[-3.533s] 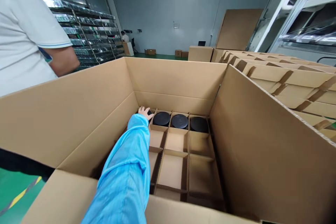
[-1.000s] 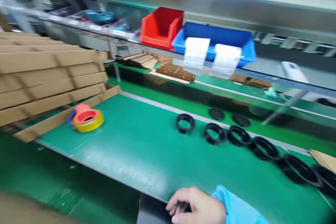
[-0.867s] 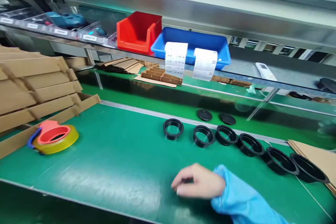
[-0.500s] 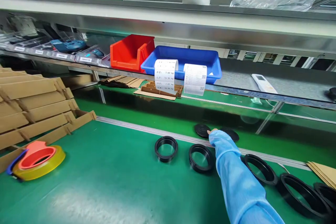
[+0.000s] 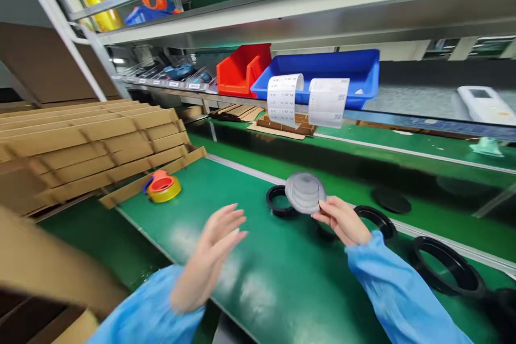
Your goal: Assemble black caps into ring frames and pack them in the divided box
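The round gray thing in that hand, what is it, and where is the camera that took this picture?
The camera sits on a person's head and looks down at their own two hands, so you see what they see. Both arms wear light blue sleeves. The right hand holds a round gray disc by its edge, up above the green worktop. It looks a bit blurry, so I cannot say exactly what it is. The left hand is open and holds nothing; it floats above the worktop.

On the worktop lie black rings in a row, and a flat black disc lies farther back. A yellow tape roll sits to the left, beside stacked cardboard pieces. On the shelf behind are a red bin and a blue tray with white paper labels hanging on it.
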A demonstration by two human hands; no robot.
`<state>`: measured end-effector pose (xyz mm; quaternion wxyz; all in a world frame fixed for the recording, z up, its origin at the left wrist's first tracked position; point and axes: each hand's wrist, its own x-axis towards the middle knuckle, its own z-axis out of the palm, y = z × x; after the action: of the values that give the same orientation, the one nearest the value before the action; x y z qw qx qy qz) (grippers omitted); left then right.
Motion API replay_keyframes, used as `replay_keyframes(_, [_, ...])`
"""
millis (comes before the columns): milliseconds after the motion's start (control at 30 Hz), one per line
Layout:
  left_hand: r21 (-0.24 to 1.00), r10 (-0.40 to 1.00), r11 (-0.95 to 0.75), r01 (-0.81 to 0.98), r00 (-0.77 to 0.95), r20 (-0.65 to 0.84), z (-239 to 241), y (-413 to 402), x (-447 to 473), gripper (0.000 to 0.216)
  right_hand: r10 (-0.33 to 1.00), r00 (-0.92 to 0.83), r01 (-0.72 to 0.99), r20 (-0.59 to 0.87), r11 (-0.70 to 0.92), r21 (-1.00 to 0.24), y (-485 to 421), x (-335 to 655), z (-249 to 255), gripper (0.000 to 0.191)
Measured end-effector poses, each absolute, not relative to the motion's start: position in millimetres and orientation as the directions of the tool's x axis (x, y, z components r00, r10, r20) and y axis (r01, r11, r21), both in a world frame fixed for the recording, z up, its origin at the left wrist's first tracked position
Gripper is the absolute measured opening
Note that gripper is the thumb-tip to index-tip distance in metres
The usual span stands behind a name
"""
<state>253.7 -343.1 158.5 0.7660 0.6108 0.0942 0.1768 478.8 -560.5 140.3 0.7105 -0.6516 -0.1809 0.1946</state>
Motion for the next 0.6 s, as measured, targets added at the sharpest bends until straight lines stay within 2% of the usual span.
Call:
replay_keyframes(33, [0.931, 0.333, 0.344, -0.126, 0.943, 0.005, 151.5, -355.9, 255.6, 0.063, 0.590, 0.807, -0.115, -0.019, 0.125, -0.985, -564.5, 451.5, 133.1, 0.053])
replay_keyframes(100, [0.759, 0.187, 0.648, -0.056, 0.978, -0.088, 134.8, -380.8, 266.5, 0.070, 0.722, 0.688, -0.286, -0.080, 0.168, -0.943, -573.5, 404.7, 117.3, 0.052])
replay_keyframes(133, [0.660, 0.137, 0.751, -0.036, 0.985, -0.101, 126.2, -391.7, 272.4, 0.072, 0.771, 0.627, -0.358, -0.112, 0.157, -0.920, -577.7, 387.1, 109.5, 0.049])
replay_keyframes(200, [0.531, 0.146, 0.845, -0.066, 0.983, -0.109, 111.6, -409.0, 278.6, 0.070, 0.827, 0.536, -0.396, -0.172, 0.065, -0.916, -584.8, 365.7, 96.2, 0.048])
replay_keyframes(233, [0.489, 0.160, 0.869, -0.080, 0.979, -0.124, 106.5, -415.0, 278.0, 0.066, 0.812, 0.558, -0.329, -0.170, 0.028, -0.944, -587.7, 361.2, 91.6, 0.048])
replay_keyframes(267, [0.455, 0.154, 0.888, -0.069, 0.977, -0.151, 102.9, -419.3, 275.1, 0.063, 0.769, 0.627, -0.194, -0.121, 0.004, -0.981, -590.2, 359.9, 88.7, 0.050])
replay_keyframes(300, [0.425, 0.125, 0.905, -0.037, 0.975, -0.182, 100.9, -422.3, 270.5, 0.062, 0.704, 0.710, 0.005, -0.012, -0.023, -1.000, -592.2, 360.7, 87.4, 0.051])
replay_keyframes(333, [0.399, 0.091, 0.917, 0.001, 0.973, -0.210, 100.0, -424.3, 265.3, 0.061, 0.636, 0.758, 0.236, 0.144, -0.061, -0.970, -593.6, 362.5, 87.5, 0.050])
replay_keyframes(400, [0.366, 0.032, 0.928, 0.062, 0.969, -0.244, 100.6, -427.1, 255.5, 0.062, 0.585, 0.689, 0.602, 0.427, -0.133, -0.787, -594.4, 365.7, 89.6, 0.042])
replay_keyframes(467, [0.375, 0.046, 0.925, 0.054, 0.966, -0.254, 101.9, -429.9, 249.5, 0.066, 0.662, 0.557, 0.748, 0.502, -0.137, -0.650, -592.4, 365.5, 90.9, 0.039])
replay_keyframes(600, [0.434, 0.130, 0.901, 0.007, 0.949, -0.286, 100.4, -434.3, 247.8, 0.069, 0.734, 0.481, 0.791, 0.480, -0.127, -0.599, -585.0, 360.4, 86.1, 0.042])
